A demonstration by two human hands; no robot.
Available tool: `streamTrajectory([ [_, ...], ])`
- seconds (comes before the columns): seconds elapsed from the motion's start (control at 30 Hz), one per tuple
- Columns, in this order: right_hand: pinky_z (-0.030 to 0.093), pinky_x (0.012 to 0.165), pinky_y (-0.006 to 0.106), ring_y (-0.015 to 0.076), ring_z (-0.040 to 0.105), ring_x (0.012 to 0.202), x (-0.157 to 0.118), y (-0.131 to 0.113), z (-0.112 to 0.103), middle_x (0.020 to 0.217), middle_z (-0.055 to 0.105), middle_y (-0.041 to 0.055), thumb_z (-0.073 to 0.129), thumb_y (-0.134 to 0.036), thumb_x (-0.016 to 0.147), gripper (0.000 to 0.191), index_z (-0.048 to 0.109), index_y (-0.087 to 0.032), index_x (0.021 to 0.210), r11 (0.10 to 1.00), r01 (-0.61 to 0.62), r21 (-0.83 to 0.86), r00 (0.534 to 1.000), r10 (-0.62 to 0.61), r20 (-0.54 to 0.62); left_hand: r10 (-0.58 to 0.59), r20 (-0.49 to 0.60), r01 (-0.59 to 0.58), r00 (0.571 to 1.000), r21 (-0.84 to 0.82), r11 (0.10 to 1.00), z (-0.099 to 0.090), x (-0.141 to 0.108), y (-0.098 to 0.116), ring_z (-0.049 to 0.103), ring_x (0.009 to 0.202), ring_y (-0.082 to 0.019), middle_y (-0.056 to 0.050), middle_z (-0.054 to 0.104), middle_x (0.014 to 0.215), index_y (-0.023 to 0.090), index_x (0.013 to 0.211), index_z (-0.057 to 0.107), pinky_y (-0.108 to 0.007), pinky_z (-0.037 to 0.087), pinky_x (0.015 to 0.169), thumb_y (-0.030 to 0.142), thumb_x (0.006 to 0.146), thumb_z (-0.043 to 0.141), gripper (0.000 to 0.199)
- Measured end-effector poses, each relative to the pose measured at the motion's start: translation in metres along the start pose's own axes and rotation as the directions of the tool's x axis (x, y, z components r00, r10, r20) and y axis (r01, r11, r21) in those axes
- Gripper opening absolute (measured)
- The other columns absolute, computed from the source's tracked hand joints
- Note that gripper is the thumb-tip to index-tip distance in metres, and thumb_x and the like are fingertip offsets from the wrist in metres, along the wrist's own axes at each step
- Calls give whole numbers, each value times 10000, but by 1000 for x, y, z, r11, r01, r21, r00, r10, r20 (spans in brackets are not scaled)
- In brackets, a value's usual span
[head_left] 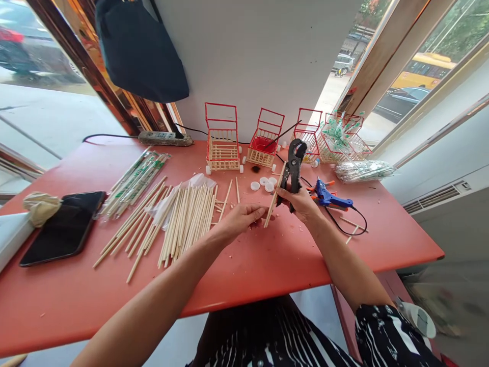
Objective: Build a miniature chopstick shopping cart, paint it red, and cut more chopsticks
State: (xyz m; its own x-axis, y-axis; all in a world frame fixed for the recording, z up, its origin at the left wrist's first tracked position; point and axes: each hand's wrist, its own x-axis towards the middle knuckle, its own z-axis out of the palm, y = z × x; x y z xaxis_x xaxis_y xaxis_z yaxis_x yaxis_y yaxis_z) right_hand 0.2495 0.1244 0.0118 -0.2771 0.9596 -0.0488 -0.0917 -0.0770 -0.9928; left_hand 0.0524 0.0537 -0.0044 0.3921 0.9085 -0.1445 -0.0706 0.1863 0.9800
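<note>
My right hand (pixel 300 204) is wrapped around the handles of a black hand cutter (pixel 293 165), its head pointing up and away from me. A pale wooden stick (pixel 274 200) slants alongside the cutter, next to my right thumb. At the stick's lower end, my left hand (pixel 248 219) has its thumb and fingers pinched together; part of the fingertips is hidden. Beyond the hands lie several white bottle caps (pixel 263 183). To the left, a thick pile of wooden sticks (pixel 189 219) rests partly on a clear plastic bag (pixel 164 206).
Small stick-built carts (pixel 223 150) with red frames stand along the back. A blue glue gun (pixel 332 198) with its cord lies right, near a wrapped bundle (pixel 364 171). Left are packaged sticks (pixel 133 183), a black phone or tablet (pixel 64 227) and a power strip (pixel 166 138).
</note>
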Motion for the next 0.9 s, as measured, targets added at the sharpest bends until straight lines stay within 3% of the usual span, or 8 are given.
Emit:
streamTrajectory([
  [0.17, 506, 584, 285, 131, 563, 616, -2, 8, 9, 705, 627, -14, 926, -592, 577, 523, 670, -187, 788, 997, 40, -68, 999, -40, 6, -43, -47, 41, 998, -49, 998, 4, 4, -5, 472, 532, -85, -149, 806, 900, 127, 933, 808, -226, 328, 491, 657, 702, 808, 578],
  [0.3, 489, 616, 288, 153, 579, 661, -10, 4, 14, 711, 641, -1, 855, -565, 682, 440, 683, -178, 799, 958, 124, -260, 992, -124, 15, 3, -166, 14, 986, 102, 995, 10, 5, -5, 480, 507, -100, -97, 795, 807, 154, 847, 780, -233, 347, 478, 530, 729, 772, 394],
  [0.47, 486, 708, 279, 172, 627, 738, -30, -11, 22, 794, 693, 17, 672, -380, 896, 214, 714, -172, 913, 768, 396, -503, 910, -401, 104, 302, -282, -185, 911, 375, 908, 15, -1, -1, 635, 669, -154, -14, 727, 699, 201, 801, 761, -251, 480, 654, 320, 833, 631, 179],
  [0.57, 486, 783, 272, 181, 648, 804, -38, -15, 27, 876, 711, 28, 613, -222, 884, 117, 703, -190, 951, 653, 493, -575, 865, -437, 246, 302, -315, -158, 900, 409, 899, 14, -1, -2, 645, 640, -162, -6, 705, 656, 200, 719, 722, -256, 492, 651, 271, 819, 627, 155],
  [0.63, 482, 816, 271, 191, 650, 847, -40, -16, 29, 917, 711, 34, 590, -167, 852, 172, 699, -205, 979, 621, 490, -612, 869, -400, 290, 267, -316, -124, 911, 408, 905, 12, 1, -3, 640, 612, -164, -9, 701, 637, 198, 673, 706, -261, 498, 650, 276, 824, 635, 184],
  [0.77, 491, 820, 293, 206, 643, 831, -39, -16, 28, 892, 707, 37, 598, -244, 884, 105, 688, -216, 928, 672, 402, -622, 914, -336, 228, 275, -283, -148, 919, 399, 905, 9, 2, -2, 660, 696, -190, -6, 727, 689, 206, 773, 777, -265, 494, 680, 340, 830, 669, 181],
  [0.9, 510, 761, 309, 200, 649, 748, -37, -17, 28, 804, 691, 20, 656, -416, 900, 200, 687, -219, 903, 814, 323, -484, 946, -298, 130, 269, -262, -155, 927, 385, 910, 12, -1, 3, 658, 745, -202, -30, 757, 758, 200, 799, 781, -267, 474, 665, 449, 875, 652, 291],
])
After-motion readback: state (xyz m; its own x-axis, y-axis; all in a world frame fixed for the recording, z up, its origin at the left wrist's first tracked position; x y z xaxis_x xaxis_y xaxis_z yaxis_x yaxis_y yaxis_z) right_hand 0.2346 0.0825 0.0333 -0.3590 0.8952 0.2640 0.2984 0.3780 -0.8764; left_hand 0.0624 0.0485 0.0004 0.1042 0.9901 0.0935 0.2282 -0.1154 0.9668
